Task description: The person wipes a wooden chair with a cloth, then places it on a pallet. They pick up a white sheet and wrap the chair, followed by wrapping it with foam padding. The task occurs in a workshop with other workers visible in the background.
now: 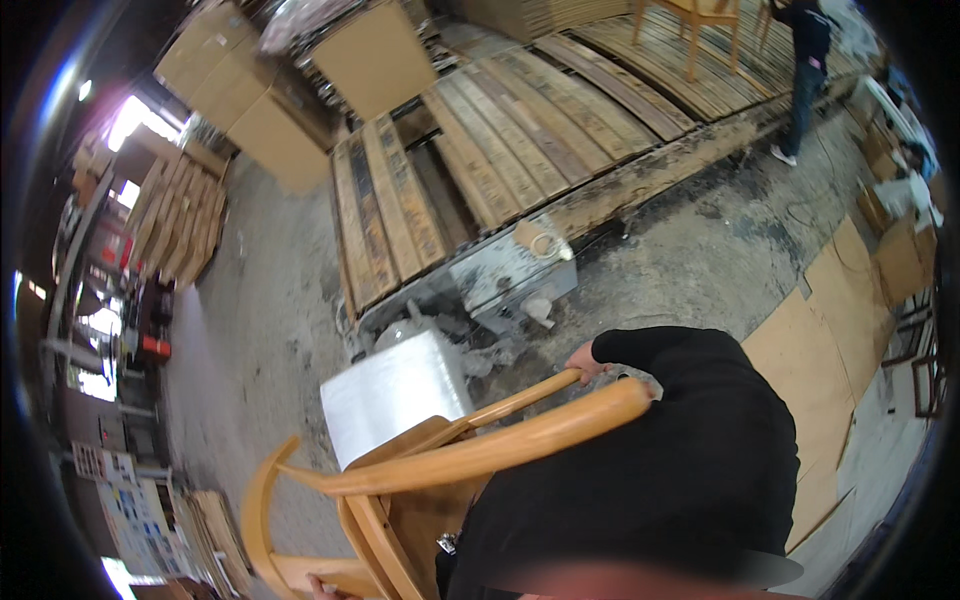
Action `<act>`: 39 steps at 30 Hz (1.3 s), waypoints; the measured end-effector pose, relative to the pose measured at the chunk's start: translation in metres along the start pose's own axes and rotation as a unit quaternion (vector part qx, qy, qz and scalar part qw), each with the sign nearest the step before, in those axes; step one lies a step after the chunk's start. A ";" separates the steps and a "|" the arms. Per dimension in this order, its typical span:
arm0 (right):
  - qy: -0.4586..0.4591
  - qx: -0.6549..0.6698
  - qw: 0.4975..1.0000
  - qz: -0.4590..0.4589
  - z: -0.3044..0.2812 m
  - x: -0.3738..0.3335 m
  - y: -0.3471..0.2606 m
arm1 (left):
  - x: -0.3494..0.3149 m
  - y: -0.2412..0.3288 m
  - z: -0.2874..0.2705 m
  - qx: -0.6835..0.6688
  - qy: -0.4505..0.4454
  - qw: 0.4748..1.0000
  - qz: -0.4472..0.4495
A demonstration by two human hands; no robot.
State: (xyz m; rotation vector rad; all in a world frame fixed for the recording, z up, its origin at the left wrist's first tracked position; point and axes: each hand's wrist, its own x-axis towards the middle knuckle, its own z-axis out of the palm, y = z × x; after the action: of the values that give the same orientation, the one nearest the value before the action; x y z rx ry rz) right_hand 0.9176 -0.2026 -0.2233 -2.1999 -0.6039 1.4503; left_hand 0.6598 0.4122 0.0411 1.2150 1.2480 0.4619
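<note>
A light wooden chair (500, 447) with curved, rounded parts is tilted in front of my body. My right hand (585, 362), at the end of a black sleeve, is closed round the end of one of its bars. At the lower edge my left hand (322, 588) shows only in part, its fingers closed over a broad wooden piece at the chair's other end. A white foam-wrapped block (395, 392) stands just beyond the chair, partly behind it. My body hides part of the chair.
A low slatted wooden platform (510, 140) stretches across the far side. Large cardboard boxes (370, 60) are stacked at the far left. Another person (805, 75) stands at the far right near another chair (692, 15). Flat cardboard (820, 350) covers floor on the right.
</note>
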 end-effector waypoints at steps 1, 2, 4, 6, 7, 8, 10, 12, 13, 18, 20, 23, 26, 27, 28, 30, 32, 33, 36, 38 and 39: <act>0.019 0.028 0.999 -0.005 0.000 0.000 0.022 | -0.025 0.007 0.015 -0.056 0.020 0.998 0.010; 0.029 0.048 0.998 0.004 -0.001 0.000 0.041 | -0.054 0.017 0.029 -0.038 -0.027 0.998 0.035; 0.101 -0.017 0.994 -0.049 -0.016 -0.008 0.063 | -0.118 0.030 0.063 -0.059 -0.068 0.990 0.108; 0.170 -0.056 0.980 -0.086 -0.042 -0.040 0.068 | -0.181 0.039 0.103 -0.076 -0.094 0.968 0.221; 0.198 -0.058 0.975 -0.085 -0.061 -0.067 0.066 | -0.210 0.049 0.123 -0.052 -0.130 0.947 0.288; 0.223 0.027 0.963 -0.147 -0.084 -0.101 0.060 | -0.240 0.053 0.145 -0.066 -0.103 0.946 0.299; 0.149 0.308 0.913 -0.224 -0.123 -0.189 0.054 | -0.289 0.067 0.185 -0.057 -0.085 0.932 0.347; -0.069 0.407 0.828 -0.379 -0.148 -0.276 0.054 | -0.322 0.082 0.222 -0.018 -0.108 0.902 0.418; -0.133 0.325 0.860 -0.371 -0.150 -0.311 0.056 | -0.333 0.094 0.240 -0.002 -0.139 0.898 0.418; 0.094 0.182 0.930 -0.305 -0.119 -0.313 0.056 | -0.364 0.128 0.323 0.029 -0.269 0.860 0.432; 0.209 0.210 0.895 -0.333 -0.117 -0.285 0.061 | -0.371 0.142 0.366 0.075 -0.284 0.830 0.474; 0.327 0.302 0.825 -0.348 -0.140 -0.264 0.070 | -0.384 0.145 0.424 0.112 -0.327 0.787 0.511; 0.405 0.346 0.772 -0.346 -0.185 -0.268 0.082 | -0.391 0.158 0.494 0.078 -0.347 0.794 0.494; 0.428 0.355 0.753 -0.352 -0.201 -0.269 0.086 | -0.392 0.162 0.518 0.070 -0.364 0.782 0.501; 0.430 0.345 0.772 -0.317 -0.217 -0.272 0.094 | -0.394 0.173 0.542 0.084 -0.394 0.765 0.502; 0.482 0.335 0.752 -0.300 -0.247 -0.271 0.113 | -0.398 0.194 0.597 0.137 -0.357 0.722 0.577; 0.527 0.340 0.720 -0.299 -0.280 -0.264 0.134 | -0.407 0.206 0.643 0.130 -0.378 0.690 0.603; 0.549 0.350 0.695 -0.303 -0.298 -0.259 0.146 | -0.413 0.209 0.673 0.100 -0.408 0.686 0.594; 0.634 0.320 0.634 -0.308 -0.364 -0.249 0.196 | -0.437 0.214 0.788 0.035 -0.477 0.660 0.580; 0.651 0.318 0.612 -0.317 -0.418 -0.239 0.237 | -0.456 0.211 0.868 0.046 -0.509 0.640 0.574; 0.637 0.348 0.614 -0.310 -0.447 -0.233 0.260 | -0.466 0.208 0.907 0.032 -0.522 0.656 0.545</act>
State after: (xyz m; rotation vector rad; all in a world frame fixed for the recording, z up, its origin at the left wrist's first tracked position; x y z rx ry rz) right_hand 1.2795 -0.5990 -0.0415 -1.5047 -0.1325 -0.3902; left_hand 1.3778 -0.2938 0.3038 1.8052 -0.5868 0.4152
